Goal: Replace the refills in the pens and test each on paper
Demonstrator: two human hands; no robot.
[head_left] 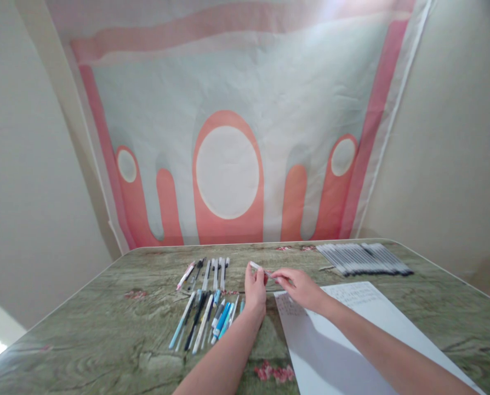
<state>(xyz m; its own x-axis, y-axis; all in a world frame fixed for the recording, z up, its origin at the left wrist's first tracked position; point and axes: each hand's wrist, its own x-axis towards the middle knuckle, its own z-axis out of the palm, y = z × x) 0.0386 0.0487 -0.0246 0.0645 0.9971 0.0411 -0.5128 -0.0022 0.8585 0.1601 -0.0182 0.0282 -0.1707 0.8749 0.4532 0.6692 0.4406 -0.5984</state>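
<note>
Above the middle of the table, my left hand (255, 288) is closed around a white pen (254, 265), its pale end sticking up past the thumb. My right hand (300, 286) pinches a thin, rod-like part (269, 274) that runs in line with the pen; whether it is joined to the pen or a separate refill is too small to tell. Under the right wrist lies a white sheet of paper (335, 334) with handwriting at its far end. Beside the left forearm are several pens and pen parts (206, 321), blue, black, white and clear.
Farther back stands a second row of pens and clear parts (215, 272), with a pink-and-white pen (186, 275) at its left. Many thin, dark-tipped clear tubes (364, 259) lie side by side at the back right. A printed cloth (228, 230) hangs behind the wood-patterned table (105, 329).
</note>
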